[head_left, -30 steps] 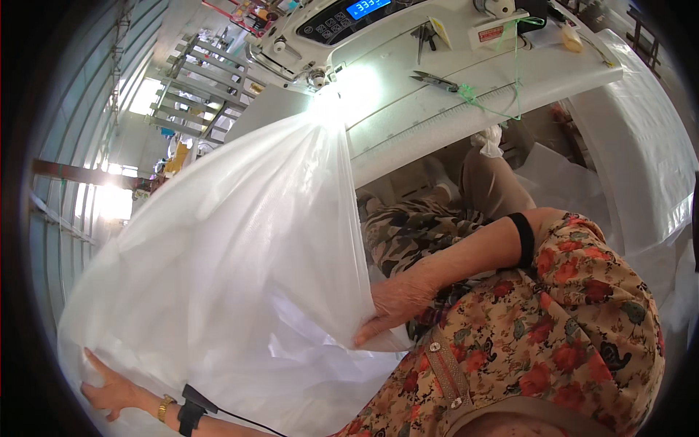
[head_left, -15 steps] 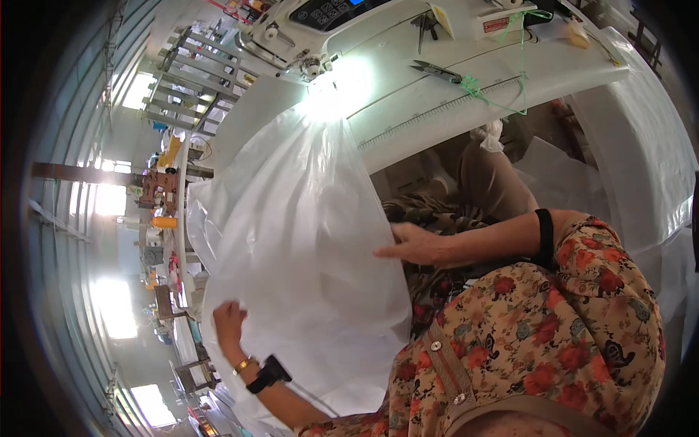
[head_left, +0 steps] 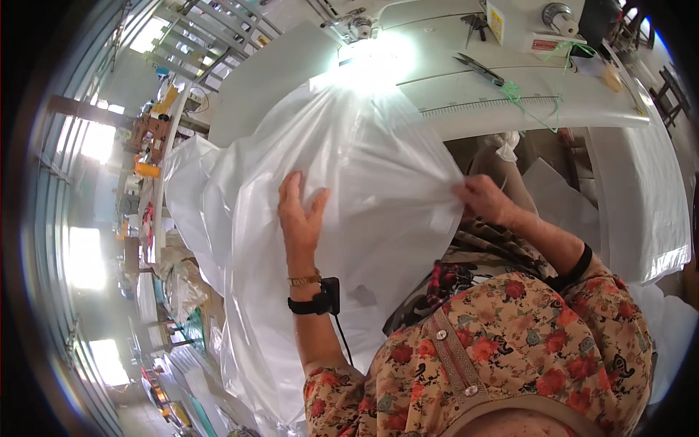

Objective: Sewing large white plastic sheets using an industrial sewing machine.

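A large white plastic sheet (head_left: 349,240) spreads from under the lit head of a sewing machine (head_left: 362,29) down over my lap. It gathers into folds near the bright lamp. My left hand (head_left: 300,213) lies on the sheet's left half, fingers and thumb apart. At the sheet's right edge, my right hand (head_left: 483,198) is closed, pinching the edge and drawing it into creases. Glare hides where the sheet meets the needle.
On the machine table (head_left: 611,108) lie thread snips (head_left: 480,70) tangled with green string (head_left: 520,95), beside a printed ruler scale. Small scissors (head_left: 473,26) lie farther back. White sheeting (head_left: 637,197) hangs at the right. Cluttered benches and a slatted rack (head_left: 211,36) stand at the left.
My left hand has moved up and right onto the sheet, its fingers spreading. The right hand has moved up and right and now pinches the sheet's edge. The view has shifted.
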`<action>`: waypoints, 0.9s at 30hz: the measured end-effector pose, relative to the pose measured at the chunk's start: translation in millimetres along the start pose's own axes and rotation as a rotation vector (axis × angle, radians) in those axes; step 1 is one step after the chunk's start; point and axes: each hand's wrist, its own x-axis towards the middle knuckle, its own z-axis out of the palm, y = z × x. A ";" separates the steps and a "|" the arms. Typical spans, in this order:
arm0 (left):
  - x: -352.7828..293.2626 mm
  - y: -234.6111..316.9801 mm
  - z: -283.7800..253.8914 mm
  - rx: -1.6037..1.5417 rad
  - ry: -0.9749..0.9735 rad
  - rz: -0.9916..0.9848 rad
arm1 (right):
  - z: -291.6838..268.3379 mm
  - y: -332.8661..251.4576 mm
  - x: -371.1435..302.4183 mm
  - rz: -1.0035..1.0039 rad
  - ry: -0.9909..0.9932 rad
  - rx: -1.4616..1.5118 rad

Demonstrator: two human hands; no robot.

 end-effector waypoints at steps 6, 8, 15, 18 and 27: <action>-67.3 24.5 19.4 0.321 0.110 0.015 | 9.6 -43.4 10.7 -0.145 0.334 -1.158; -95.0 28.2 21.8 0.361 0.129 -0.071 | 33.4 -71.1 13.7 -0.572 0.439 -0.840; -166.8 -47.3 16.0 0.265 0.365 -0.290 | 42.1 41.0 60.2 -0.614 -0.016 -1.273; -168.4 -60.5 0.0 0.220 0.271 -0.297 | 57.3 3.8 70.0 -0.088 -0.257 -1.123; -151.6 29.7 -97.1 -1.078 0.555 -0.681 | 124.1 -53.3 87.1 -0.233 -0.344 0.525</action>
